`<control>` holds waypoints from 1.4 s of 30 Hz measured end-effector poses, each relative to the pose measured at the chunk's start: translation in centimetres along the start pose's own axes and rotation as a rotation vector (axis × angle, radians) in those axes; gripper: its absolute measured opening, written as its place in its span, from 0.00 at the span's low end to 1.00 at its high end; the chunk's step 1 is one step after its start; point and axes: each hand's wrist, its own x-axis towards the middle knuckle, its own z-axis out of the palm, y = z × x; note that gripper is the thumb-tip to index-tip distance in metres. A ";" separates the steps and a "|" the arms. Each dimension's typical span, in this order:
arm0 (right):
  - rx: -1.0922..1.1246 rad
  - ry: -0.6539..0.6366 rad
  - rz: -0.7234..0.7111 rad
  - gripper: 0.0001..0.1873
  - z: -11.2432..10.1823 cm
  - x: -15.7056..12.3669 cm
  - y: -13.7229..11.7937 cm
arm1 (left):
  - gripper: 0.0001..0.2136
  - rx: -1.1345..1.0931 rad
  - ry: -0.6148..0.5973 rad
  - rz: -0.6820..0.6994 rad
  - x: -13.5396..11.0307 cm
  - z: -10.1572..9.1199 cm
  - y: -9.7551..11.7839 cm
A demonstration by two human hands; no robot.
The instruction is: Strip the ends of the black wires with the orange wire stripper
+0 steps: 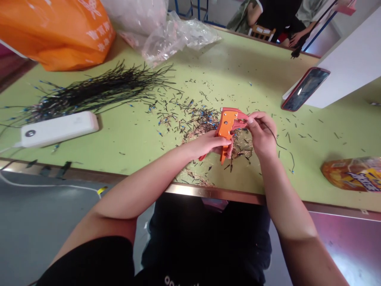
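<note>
My left hand (212,145) is wrapped round the handles of an orange and red wire stripper (228,123), held above the table with its jaw end toward the right. Pinched in my right hand (263,133) is a thin black wire (275,139). One end of the wire is at the stripper's jaws, while its tail hangs to the right and ends in a small blue tip. Beneath the tool lies a pile of black insulation bits, copper strands and blue pieces (205,119).
A bundle of black wires (98,89) lies at the left, behind a white power strip-like box (59,129). Beyond it are an orange bag (65,35) and clear plastic (166,37). A phone (306,88) leans at right, near a snack bottle (354,174). Another person (276,16) sits across.
</note>
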 end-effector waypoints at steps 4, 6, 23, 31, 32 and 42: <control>-0.027 -0.012 0.066 0.13 -0.4 0.1 -0.1 | 0.11 0.028 0.016 -0.010 0.1 -0.2 0.2; -0.005 -0.009 0.092 0.15 -0.4 0.1 -0.1 | 0.12 0.033 0.029 -0.013 0.2 -0.2 0.3; -0.023 -0.081 -0.109 0.16 -0.3 0.4 0.6 | 0.11 0.073 0.032 -0.063 0.1 0.0 1.1; 0.028 -0.094 -0.056 0.16 0.3 -0.2 0.1 | 0.08 0.033 0.063 -0.040 0.2 0.6 0.6; 0.039 -0.096 -0.049 0.16 0.4 -0.2 0.1 | 0.09 0.042 0.058 -0.045 0.2 0.6 0.6; 0.006 -0.096 -0.057 0.19 1.3 -0.7 0.3 | 0.08 0.061 0.099 -0.058 0.3 1.0 0.7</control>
